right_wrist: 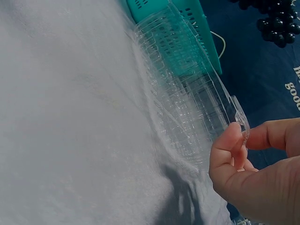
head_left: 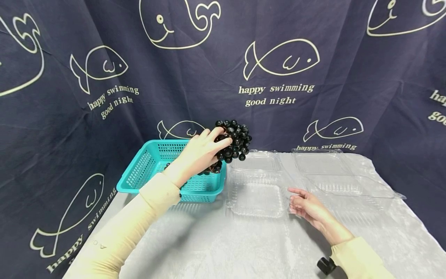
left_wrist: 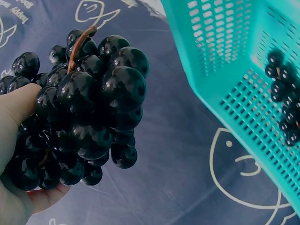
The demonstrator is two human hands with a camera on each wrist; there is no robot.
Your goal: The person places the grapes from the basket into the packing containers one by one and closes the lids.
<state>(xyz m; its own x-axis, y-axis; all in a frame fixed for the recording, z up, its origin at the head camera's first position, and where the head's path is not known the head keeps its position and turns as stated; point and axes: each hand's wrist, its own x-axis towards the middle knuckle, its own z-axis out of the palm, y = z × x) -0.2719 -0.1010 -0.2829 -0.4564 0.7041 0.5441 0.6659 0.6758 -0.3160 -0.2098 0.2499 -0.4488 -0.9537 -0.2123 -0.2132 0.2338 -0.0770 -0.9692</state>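
My left hand (head_left: 198, 153) grips a bunch of dark grapes (head_left: 237, 140), held up above the right end of a turquoise plastic basket (head_left: 139, 172). In the left wrist view the bunch (left_wrist: 89, 103) shows a brown stem at its top, with thumb and fingers around its side. More dark grapes (left_wrist: 286, 101) lie inside the basket, partly hidden by my left arm in the head view. My right hand (head_left: 310, 211) pinches the rim of an open clear plastic clamshell box (head_left: 258, 199); the right wrist view shows thumb and finger at the box's edge (right_wrist: 241, 119).
A second open clear clamshell box (head_left: 341, 186) stands to the right of the first. Both rest on a table with a whitish cloth (head_left: 244, 248). A dark blue curtain (head_left: 209, 77) with fish drawings hangs behind. A small black object (head_left: 326, 266) shows beside the right sleeve.
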